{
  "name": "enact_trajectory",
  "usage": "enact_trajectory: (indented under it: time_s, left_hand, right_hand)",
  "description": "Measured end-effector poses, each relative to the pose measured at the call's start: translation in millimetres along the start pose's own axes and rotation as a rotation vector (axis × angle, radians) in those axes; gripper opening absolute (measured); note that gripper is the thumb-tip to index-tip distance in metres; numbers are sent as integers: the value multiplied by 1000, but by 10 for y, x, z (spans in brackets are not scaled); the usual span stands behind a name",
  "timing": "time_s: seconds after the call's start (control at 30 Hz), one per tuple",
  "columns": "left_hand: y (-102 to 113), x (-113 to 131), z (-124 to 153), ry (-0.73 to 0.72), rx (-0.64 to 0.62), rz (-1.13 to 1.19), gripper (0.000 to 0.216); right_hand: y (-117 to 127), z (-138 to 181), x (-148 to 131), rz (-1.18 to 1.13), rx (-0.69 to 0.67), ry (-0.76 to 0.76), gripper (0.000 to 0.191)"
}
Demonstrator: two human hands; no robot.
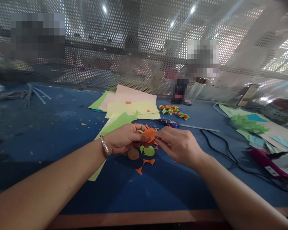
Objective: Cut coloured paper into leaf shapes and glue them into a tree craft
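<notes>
Between my two hands is an orange paper circle (149, 135), held up a little over the blue table. My left hand (127, 136), with a silver bangle at the wrist, pinches its left edge between thumb and fingers. The fingertips of my right hand (179, 143) close on its right side. Under and in front of the hands lie a green paper circle (149, 151), a brown disc (133, 154) and curved orange paper scraps (146, 163). Just beyond my right hand rests a dark blue glue gun (168, 123) with a glue stick (199, 127) behind it.
Sheets of coloured paper (134, 94) are layered beyond my left hand. Small green-and-orange paper pieces (170, 109) lie near a perforated metal screen (148, 64). A black cable (227, 153) runs to a magenta power strip (268, 163) at right. Grey strips (28, 94) lie far left.
</notes>
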State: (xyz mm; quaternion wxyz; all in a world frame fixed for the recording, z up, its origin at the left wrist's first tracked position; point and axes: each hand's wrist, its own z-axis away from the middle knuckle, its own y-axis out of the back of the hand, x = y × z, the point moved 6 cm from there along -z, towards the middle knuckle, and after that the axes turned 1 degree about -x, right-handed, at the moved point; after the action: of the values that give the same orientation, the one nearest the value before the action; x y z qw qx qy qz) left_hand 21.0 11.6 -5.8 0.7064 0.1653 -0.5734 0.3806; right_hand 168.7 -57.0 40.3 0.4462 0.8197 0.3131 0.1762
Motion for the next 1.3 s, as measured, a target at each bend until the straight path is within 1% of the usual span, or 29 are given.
enact_trajectory:
  time_s: [0.13,0.2,0.27,0.37,0.47,0.53,0.6,0.7,0.77,0.87,0.97,1.07,1.17,1.23,1.3]
  left_hand:
    - [18,24,-4,-69,116,-17,32]
    - [21,30,-3,-83,153,-6,31]
    - [4,29,-2,-72,133,-1,32]
    - [-35,24,3,-33,44,-7,32]
    - [-33,36,2,-33,7,4,27]
    - [-13,39,-7,-45,21,1,20]
    - [11,38,-16,-61,67,-7,16]
    - [23,35,-13,-81,135,18,16]
    - [2,26,-6,-76,134,57,19]
    - [-41,8,-1,-57,90,91,22]
    - [-65,-6,-5,-59,52,85,15]
    - [-63,-11,-15,-87,62,96,9]
    - [-73,3,-13,-126,81,127,4]
    - [-94,27,-1,-157,86,130,6]
    - [-119,49,15,-178,87,103,14]
  right_hand:
    - [30,-6,-8,93,48,-15,23]
    - [34,-7,-17,121,61,-24,25]
    - [26,-6,-25,115,54,-32,26]
    - [-2,-2,-24,79,7,-57,29]
    - [-28,-2,-19,27,-33,-72,30]
    - [-36,-4,-19,-7,-34,-68,30]
    - [-47,-4,-19,-25,-30,-62,29]
    - [-63,-1,-25,-19,-25,-53,26]
    - [-65,1,-36,-10,-15,-43,24]
    - [-61,-5,-38,-37,17,-47,22]
    - [-67,-20,14,-168,56,-109,17]
    - [-89,-31,96,-295,84,-213,12]
    - [-98,-34,153,-350,100,-298,7]
    - [-93,-33,175,-366,113,-332,6]
    - [-96,-30,199,-380,110,-360,5]
